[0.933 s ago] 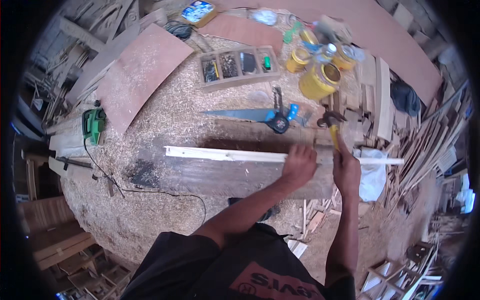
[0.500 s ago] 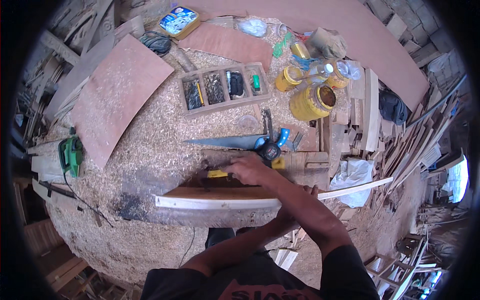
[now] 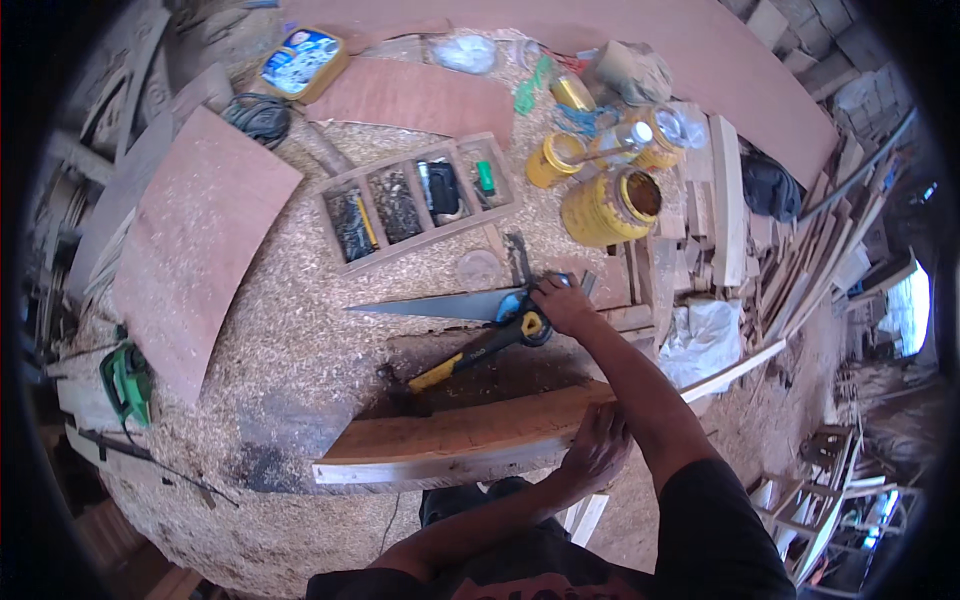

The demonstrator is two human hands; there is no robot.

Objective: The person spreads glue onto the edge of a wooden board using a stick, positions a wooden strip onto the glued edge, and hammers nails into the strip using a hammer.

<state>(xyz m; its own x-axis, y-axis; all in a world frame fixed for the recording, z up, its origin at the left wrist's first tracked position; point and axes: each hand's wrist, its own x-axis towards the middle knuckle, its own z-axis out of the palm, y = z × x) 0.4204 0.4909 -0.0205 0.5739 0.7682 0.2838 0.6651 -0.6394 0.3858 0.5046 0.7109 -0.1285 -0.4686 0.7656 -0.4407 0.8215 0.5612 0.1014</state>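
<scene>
A long piece of wood (image 3: 460,430), brown on top with a pale edge, lies along the bench's near side. My left hand (image 3: 598,447) grips its near edge, fingers bent over the top. Farther away, my right hand (image 3: 562,303) is closed over the handle of a handsaw (image 3: 440,305), partly covering it. The saw's blade lies flat, pointing left. Beside that hand rests a round black and yellow tape measure (image 3: 535,326). A hammer (image 3: 440,374) with a black and yellow handle slants between the saw and the wood, its head at the lower left.
A divided wooden box (image 3: 428,235) of nails and small tools stands beyond the saw. Yellow jars (image 3: 605,210) are at its right. A green power tool (image 3: 127,383) sits far left, near a thin board (image 3: 200,250). Sawdust and shavings cover the bench.
My right hand has moved from the hammer up and right to the saw handle. The hammer now lies at a slant. My left hand shows more fully on the wood.
</scene>
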